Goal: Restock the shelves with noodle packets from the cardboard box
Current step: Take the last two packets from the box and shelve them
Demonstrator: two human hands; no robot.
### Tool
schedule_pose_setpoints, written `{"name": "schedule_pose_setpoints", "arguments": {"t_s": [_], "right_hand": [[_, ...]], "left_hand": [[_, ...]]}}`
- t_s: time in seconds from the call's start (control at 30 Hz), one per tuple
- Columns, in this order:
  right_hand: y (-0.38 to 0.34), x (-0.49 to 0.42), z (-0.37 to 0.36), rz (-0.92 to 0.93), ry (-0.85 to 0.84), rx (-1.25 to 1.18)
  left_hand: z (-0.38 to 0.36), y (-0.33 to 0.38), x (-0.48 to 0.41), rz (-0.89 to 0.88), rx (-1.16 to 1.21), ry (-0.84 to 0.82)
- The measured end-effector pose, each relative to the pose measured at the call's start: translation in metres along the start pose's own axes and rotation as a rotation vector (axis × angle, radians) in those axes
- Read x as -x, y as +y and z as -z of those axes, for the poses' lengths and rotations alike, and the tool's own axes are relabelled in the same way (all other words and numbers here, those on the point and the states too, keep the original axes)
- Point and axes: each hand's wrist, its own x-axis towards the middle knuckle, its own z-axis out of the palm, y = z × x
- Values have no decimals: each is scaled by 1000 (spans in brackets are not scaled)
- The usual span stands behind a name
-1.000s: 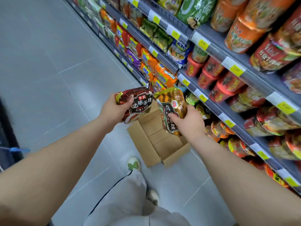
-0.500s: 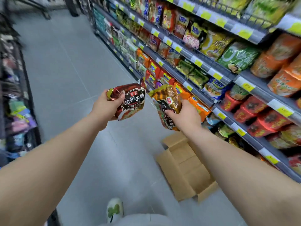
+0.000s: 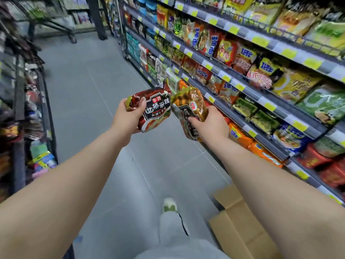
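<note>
My left hand grips a dark red noodle packet by its left end, thumb on its front. Just to its right, my right hand holds a golden-brown noodle packet from below, fingers curled round its lower half. Both packets are held out in the aisle, at the height of the lower shelves on my right, which are full of noodle packets. The open cardboard box lies on the floor at the bottom right, partly hidden by my right forearm.
Grey tiled floor runs ahead between the noodle shelves and a dark rack of goods on the left. A trolley frame stands at the far end. My leg and white shoe are below.
The view has lifted and moved forward along the aisle. The box has slid from the centre to the bottom right corner. Both hands keep holding their packets, side by side.
</note>
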Motion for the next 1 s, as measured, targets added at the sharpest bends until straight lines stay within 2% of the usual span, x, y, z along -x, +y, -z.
{"name": "schedule_pose_setpoints", "arguments": {"t_s": [0.27,0.53,0.73,1.0], "right_hand": [[-85,-188,-40,36,49,-77],[-165,-323,-67,96,186,-113],[-222,-422,-103,70,347,-133],[-283,-540,-113,42,593,55]], "left_hand": [[-9,73,-179,-79,39,75],[-7,122,-334,-144,102,33],[-3,166,-479,-202,77,-98],[-27,241,-645,-242,102,-296]]}}
